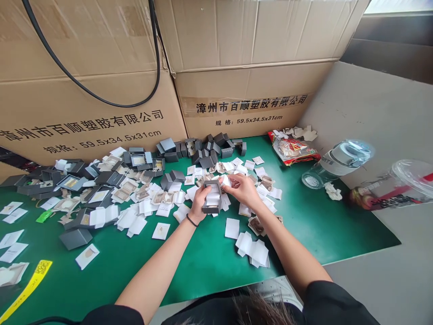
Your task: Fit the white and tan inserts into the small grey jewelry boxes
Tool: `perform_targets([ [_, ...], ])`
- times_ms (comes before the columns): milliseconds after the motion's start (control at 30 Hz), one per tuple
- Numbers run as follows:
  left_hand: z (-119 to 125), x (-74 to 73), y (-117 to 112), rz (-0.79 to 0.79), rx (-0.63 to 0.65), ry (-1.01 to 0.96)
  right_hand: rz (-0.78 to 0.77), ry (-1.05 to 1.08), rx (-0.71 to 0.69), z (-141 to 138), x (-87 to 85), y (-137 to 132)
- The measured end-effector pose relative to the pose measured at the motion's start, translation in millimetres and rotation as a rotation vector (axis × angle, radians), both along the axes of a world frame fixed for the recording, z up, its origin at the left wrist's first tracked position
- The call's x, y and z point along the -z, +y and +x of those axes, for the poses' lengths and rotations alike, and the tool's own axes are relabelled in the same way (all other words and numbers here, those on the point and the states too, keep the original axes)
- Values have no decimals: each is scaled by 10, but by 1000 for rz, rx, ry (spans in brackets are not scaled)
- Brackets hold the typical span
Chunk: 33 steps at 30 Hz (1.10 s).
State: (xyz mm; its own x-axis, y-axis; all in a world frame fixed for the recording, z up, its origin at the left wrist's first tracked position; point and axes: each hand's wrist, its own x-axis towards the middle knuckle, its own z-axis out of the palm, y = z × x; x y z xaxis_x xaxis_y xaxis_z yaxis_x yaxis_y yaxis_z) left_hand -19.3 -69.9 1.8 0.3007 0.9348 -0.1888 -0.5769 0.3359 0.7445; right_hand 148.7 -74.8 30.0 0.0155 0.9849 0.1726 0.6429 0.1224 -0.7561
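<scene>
In the head view, my left hand (199, 205) was clamped around a small dark gray box (211, 210), holding it above the green table (199, 266). The fingers of my right hand (245, 190) were together on a white piece (225, 181) at the box's upper right edge; it looked like folded paper, though at that size I couldn't be sure. White cards (161, 231) lay scattered around my hands, and more gray boxes (76, 238) were heaped to the left. Large cartons (250, 108) stood behind, with a clear bottle (320, 170) at the right.
</scene>
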Motion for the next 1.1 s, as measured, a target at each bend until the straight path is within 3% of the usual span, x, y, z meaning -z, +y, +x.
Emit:
perform_targets([
  [133, -4, 41, 13, 27, 6, 34, 82, 28, 53, -27, 9, -9],
  [300, -19, 57, 21, 79, 52, 42, 75, 48, 37, -56, 16, -22],
  [700, 1, 24, 19, 35, 71, 24, 156, 108, 36, -36, 32, -9],
  [933, 9, 31, 56, -2, 75, -22, 177, 26, 29, -19, 31, -8],
  [1100, -17, 55, 60, 84, 46, 87, 243, -147, -92, 22, 21, -20],
])
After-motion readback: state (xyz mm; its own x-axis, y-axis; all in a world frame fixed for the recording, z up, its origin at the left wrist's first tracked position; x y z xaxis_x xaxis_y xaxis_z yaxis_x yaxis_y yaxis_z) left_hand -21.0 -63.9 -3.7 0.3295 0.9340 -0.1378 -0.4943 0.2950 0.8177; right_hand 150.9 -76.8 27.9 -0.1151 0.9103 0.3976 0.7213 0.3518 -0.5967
